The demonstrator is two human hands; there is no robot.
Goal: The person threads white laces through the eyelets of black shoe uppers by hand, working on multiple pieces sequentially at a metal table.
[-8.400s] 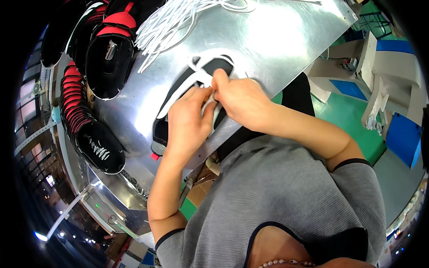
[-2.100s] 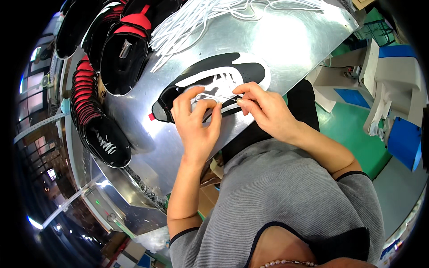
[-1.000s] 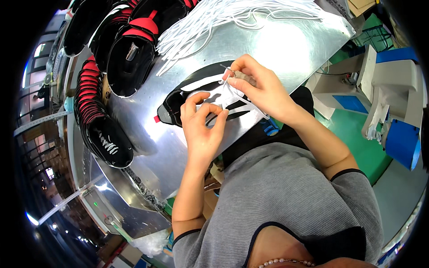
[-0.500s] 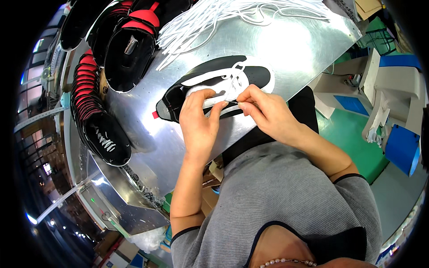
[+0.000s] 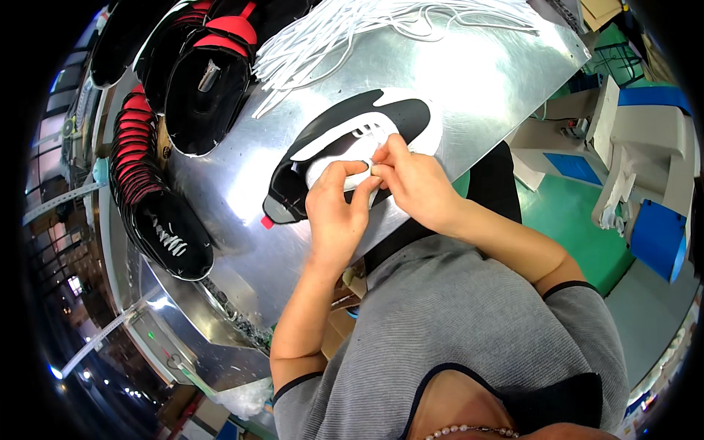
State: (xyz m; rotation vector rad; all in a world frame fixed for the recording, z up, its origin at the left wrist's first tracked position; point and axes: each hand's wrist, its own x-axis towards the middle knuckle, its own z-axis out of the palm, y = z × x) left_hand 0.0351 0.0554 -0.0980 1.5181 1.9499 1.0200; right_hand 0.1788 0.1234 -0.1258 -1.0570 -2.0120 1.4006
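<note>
A black and white shoe upper [image 5: 297,176] lies on the metal table in front of me, its grey heel and red tab pointing to the lower left. My left hand [image 5: 336,213] pinches the near edge of its lacing opening between thumb and forefinger. Close beside those fingertips, my right hand [image 5: 419,187] is closed in a pinch on a white shoelace, of which only a little shows. White lace crosses the far row of eyelets [image 5: 369,130]. Both hands cover the near eyelets and the exact spot of the pinch.
Loose white shoelaces [image 5: 315,59] are heaped along the table's far side. Stacked black uppers with red linings [image 5: 136,158] line the left edge, with more black uppers [image 5: 202,110] at the far left. A beige and blue fixture [image 5: 645,139] stands right of the metal table [image 5: 484,73].
The upper has turned a little, its heel swinging nearer me. My right hand has shifted left and slightly up against my left fingertips. The loose lace loops above the eyelets no longer show.
</note>
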